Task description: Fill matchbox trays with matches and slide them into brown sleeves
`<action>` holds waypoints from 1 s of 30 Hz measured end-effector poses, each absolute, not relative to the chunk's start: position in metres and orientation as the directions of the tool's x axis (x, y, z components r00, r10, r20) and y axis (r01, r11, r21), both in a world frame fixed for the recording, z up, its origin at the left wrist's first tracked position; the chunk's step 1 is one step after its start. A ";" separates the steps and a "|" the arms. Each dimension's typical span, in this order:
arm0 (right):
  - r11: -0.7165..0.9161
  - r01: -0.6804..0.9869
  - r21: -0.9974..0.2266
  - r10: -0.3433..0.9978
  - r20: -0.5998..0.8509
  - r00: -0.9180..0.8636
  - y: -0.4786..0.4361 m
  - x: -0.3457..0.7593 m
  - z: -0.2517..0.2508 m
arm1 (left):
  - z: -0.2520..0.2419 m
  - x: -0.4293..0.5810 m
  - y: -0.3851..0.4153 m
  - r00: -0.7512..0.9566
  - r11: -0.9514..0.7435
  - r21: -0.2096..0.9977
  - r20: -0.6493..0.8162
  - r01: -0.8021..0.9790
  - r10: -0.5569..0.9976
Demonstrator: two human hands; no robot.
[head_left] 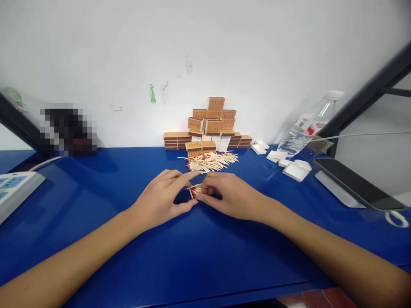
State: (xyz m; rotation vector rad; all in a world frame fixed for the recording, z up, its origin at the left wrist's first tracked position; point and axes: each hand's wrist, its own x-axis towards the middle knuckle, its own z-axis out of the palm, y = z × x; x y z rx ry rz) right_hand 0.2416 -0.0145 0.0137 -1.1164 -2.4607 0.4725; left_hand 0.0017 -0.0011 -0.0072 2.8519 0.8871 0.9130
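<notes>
Both my hands meet at the middle of the blue table (96,239). My left hand (162,197) pinches a small white matchbox tray (193,191) between index finger and thumb. My right hand (229,194) is closed on the same tray from the right, its fingers pressing red-tipped matches into it. Just beyond the hands lies a loose pile of matches (212,161). Behind that pile stands a stack of orange matchboxes (210,126) against the white wall.
Several empty white trays (282,162) lie at the right, beside a tilted plastic water bottle (305,128). A dark phone (358,184) rests on a white stand at far right. A white power strip (14,186) sits at the left edge.
</notes>
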 end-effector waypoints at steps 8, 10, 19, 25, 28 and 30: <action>0.623 0.652 -0.433 0.764 0.155 -0.627 -0.017 0.239 0.018 | -0.007 0.002 -0.002 0.681 -0.848 0.146 0.535 0.509 0.500; 0.620 0.656 -0.431 0.765 0.146 -0.627 -0.017 0.242 0.021 | -0.006 0.002 -0.003 0.678 -0.850 0.145 0.541 0.507 0.497; 0.727 0.670 -0.151 0.686 0.128 -0.716 -0.014 0.251 0.027 | -0.008 0.003 -0.003 0.677 -0.841 0.192 0.516 0.506 0.525; 0.730 0.670 -0.135 0.684 0.170 -0.710 -0.011 0.252 0.023 | -0.007 0.003 -0.003 0.677 -0.840 0.197 0.514 0.505 0.528; 0.727 0.668 -0.161 0.686 0.197 -0.700 -0.009 0.255 0.020 | -0.007 0.003 -0.003 0.677 -0.839 0.201 0.511 0.505 0.530; 0.728 0.662 -0.182 0.686 0.188 -0.703 -0.008 0.255 0.019 | -0.007 0.003 -0.003 0.677 -0.838 0.200 0.509 0.507 0.531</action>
